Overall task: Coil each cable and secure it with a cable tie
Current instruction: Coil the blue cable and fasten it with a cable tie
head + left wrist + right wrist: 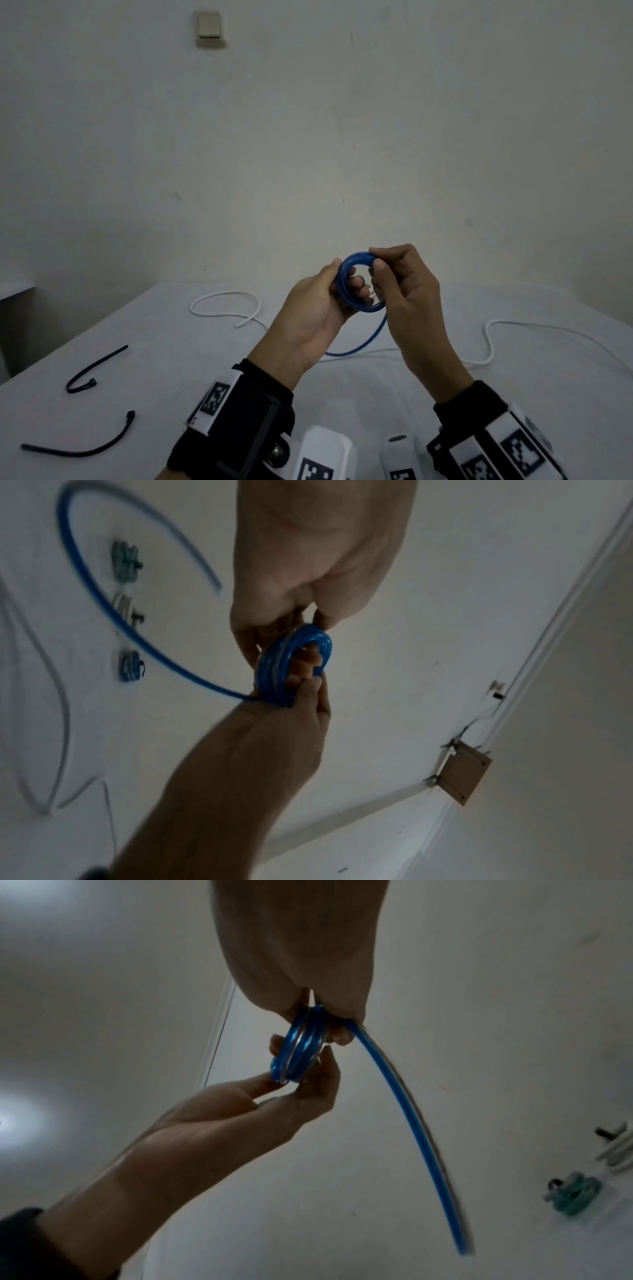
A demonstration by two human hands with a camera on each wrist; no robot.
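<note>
A: While both hands hang above the desk (171,342) in the head view, the blue cable (360,284) sits between them as a small coil. Left hand (313,320) fingers curl through and round its left side; right hand (407,294) pinches the upper right arc between thumb and forefinger.

B: Loose end?

A: One strand drops from the coil's right edge to the desk and runs back toward the left wrist. A white cable (226,306) lies uncoiled beyond the hands. Two black cable ties (94,371) lie at the near left, well apart from the coil.

B: Left wrist view?

A: Blurred. Coil (291,666) edge-on, left hand (308,574) fingers clamped on its top, right hand (284,737) gripping the bottom. Free strand sweeps left in a wide arc. Small bundles (126,561) lie on the desk behind it, too blurred to tell how they are fastened.

B: Right wrist?

A: Coil (298,1045) held between right hand (294,961) above and left hand (240,1118) below, the left thumb and fingers (253,1083) pinching the lower rim. Tail hangs down to the right. A greenish bundle (572,1194) lies on the desk at lower right.
</note>
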